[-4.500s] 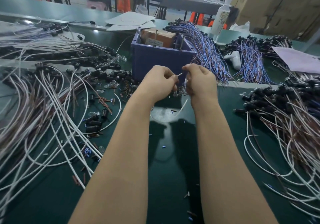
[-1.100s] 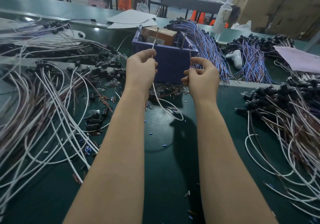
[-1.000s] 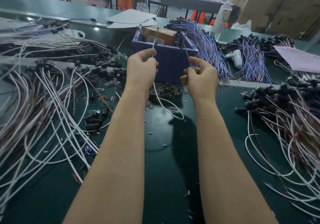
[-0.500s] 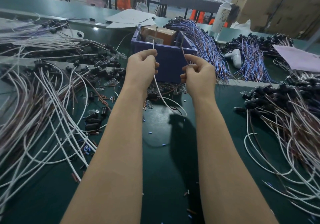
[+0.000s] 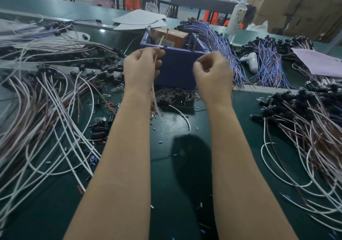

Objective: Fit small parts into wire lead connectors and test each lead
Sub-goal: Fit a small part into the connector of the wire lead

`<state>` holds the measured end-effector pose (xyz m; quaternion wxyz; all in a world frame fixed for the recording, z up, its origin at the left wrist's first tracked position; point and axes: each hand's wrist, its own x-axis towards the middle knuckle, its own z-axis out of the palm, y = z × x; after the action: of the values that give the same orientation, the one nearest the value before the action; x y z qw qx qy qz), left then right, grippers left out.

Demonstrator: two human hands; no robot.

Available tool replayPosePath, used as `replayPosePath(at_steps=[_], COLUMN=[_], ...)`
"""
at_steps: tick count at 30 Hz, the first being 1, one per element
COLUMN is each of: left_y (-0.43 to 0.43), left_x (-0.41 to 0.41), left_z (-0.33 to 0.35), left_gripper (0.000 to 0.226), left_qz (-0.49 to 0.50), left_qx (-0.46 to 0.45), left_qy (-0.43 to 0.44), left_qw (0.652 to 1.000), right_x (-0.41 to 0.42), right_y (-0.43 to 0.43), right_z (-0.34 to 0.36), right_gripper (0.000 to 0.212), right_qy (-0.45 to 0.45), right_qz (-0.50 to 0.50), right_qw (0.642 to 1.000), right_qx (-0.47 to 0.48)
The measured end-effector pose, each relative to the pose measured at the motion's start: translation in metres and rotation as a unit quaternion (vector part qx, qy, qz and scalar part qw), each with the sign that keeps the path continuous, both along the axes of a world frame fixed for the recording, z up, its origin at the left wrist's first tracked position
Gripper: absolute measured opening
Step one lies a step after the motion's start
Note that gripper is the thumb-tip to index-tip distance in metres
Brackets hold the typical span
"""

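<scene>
1. My left grip pinches the white lead, tip raised before the blue box, tail trailing onto the surface.
2. Right grip curled, blurred; I cannot tell its hold.
3. Testing step, I judge; next needs steady contact with the box's pins.

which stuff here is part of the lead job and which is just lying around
In use: left hand gripping white lead; right hand, curled, blurred; purple box; lead piles; small blue parts.
Lying about: bottle; white controller; paper sheets.
</scene>
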<state>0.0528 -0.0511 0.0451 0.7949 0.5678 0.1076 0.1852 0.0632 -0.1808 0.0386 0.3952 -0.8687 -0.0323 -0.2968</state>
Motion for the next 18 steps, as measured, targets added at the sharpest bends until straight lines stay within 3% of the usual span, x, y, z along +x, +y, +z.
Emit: replayPosePath(at_steps=[2, 5, 9, 11, 13, 15, 18], left_y=[0.003, 0.007, 0.010, 0.010, 0.010, 0.006, 0.000], left_x=[-0.003, -0.004, -0.003, -0.004, -0.004, -0.005, -0.007], left_z=[0.005, 0.007, 0.000, -0.005, -0.008, -0.009, -0.011], left_gripper=[0.027, 0.032, 0.043, 0.048, 0.042, 0.030, 0.020], left_qz=[0.017, 0.021, 0.021, 0.019, -0.020, -0.103, -0.214], left_qx=[-0.055, -0.077, 0.069, 0.148, 0.212, 0.262, 0.310], left_qy=[-0.019, -0.015, 0.064, 0.079, 0.077, 0.072, 0.053], left_qw=[0.998, 0.997, 0.995, 0.986, 0.974, 0.957, 0.925], right_x=[-0.002, -0.007, -0.009, -0.005, -0.005, -0.006, -0.003], right_y=[0.010, 0.025, 0.025, 0.017, 0.007, -0.001, -0.004], right_z=[0.000, -0.016, -0.023, -0.017, -0.009, -0.004, -0.005], right_gripper=[0.015, 0.029, 0.030, 0.034, 0.035, 0.028, 0.013], right_qy=[0.139, 0.315, 0.299, 0.261, 0.242, 0.237, 0.227], right_qz=[0.094, 0.143, 0.140, 0.149, 0.177, 0.214, 0.221], right_qw=[0.980, 0.909, 0.919, 0.944, 0.953, 0.927, 0.904], right_qx=[-0.104, -0.233, -0.215, -0.135, 0.035, 0.198, 0.288])
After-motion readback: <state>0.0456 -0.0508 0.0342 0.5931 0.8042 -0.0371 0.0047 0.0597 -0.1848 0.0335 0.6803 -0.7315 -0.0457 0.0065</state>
